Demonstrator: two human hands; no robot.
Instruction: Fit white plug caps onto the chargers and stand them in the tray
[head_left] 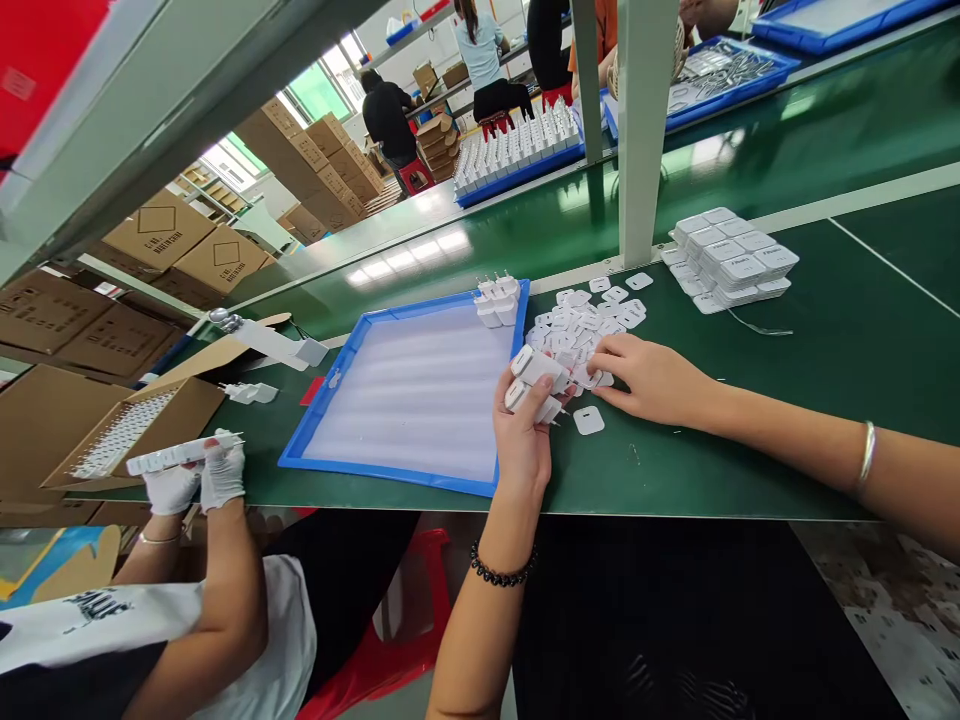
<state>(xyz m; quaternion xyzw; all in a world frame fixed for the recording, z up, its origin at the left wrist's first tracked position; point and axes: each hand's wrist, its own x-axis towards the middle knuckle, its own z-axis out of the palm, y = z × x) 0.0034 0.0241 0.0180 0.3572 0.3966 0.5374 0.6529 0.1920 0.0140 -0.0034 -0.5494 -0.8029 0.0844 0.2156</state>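
In my left hand (521, 430) are white plug chargers (534, 368), at least two side by side, with metal pins towards the right. My fingers and thumb wrap round them, above the blue tray's right edge. My right hand (641, 375) reaches into a loose pile of thin white square pieces (574, 325) with rounded corners and cut slots. Its thumb and fingertips close on one such piece at the pile's near edge. A single white square piece (589, 420) lies apart on the green table, just below the pile.
A blue-rimmed tray (405, 485) with several chargers (498, 300) in its far right corner stands left of my hands. Stacked white blocks (731, 255) sit at right. A post (637, 130) rises behind. A gloved co-worker (217, 475) holds a charger row beside a carton (191, 405).
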